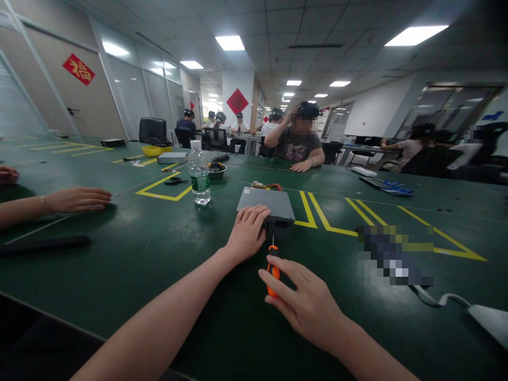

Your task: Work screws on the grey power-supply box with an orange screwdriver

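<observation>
A grey metal computer power supply (278, 203) lies on the green table, its power socket side facing me and a bundle of coloured wires at its far side. My left hand (248, 230) grips its near left corner, fingers across the top and thumb down at the front face. Between the thumb and fingers of my right hand (307, 296) is a screwdriver (273, 272) with an orange and black handle. Its thin shaft points away from me at the power supply's front face, near the socket. Whether the tip sits in a screw is too small to tell.
Left of the power supply stands a water bottle (200, 177), with a metal bowl (217, 170) behind it. Another person's hand (81, 200) rests at the left. A person (299, 140) sits opposite. Blue-handled tools (397, 188) and a blurred-out device (391, 259) lie to the right.
</observation>
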`<state>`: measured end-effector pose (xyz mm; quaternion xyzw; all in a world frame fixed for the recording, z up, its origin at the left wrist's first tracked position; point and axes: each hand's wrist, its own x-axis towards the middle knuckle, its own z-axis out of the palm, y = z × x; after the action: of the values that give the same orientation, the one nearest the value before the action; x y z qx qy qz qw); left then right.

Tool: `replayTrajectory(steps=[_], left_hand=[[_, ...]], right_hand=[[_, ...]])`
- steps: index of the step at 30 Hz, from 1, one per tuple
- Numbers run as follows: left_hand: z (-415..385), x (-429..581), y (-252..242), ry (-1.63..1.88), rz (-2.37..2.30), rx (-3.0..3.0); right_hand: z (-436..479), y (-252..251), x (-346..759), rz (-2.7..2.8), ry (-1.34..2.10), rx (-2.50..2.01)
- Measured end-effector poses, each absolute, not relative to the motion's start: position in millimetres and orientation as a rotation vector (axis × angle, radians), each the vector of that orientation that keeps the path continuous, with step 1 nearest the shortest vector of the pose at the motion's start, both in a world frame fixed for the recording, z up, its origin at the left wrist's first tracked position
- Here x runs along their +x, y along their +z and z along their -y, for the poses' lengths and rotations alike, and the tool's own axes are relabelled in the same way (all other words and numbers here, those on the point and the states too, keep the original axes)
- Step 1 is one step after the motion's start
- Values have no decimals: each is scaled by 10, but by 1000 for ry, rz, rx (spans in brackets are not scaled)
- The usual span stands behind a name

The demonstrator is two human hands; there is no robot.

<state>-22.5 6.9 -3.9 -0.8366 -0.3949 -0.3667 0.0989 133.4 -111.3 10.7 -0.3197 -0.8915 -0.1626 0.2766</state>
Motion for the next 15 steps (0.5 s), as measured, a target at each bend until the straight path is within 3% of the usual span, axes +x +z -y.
replayTrajectory(steps=[7,15], left_hand=[[-56,-217,-16,-1110,1180,-2482],[-60,-170,-4,-1132,1224,-2422]], right_hand=[[1038,89,1438,2193,-637,-793],[1063,79,1398,2226,-1109,-1183]])
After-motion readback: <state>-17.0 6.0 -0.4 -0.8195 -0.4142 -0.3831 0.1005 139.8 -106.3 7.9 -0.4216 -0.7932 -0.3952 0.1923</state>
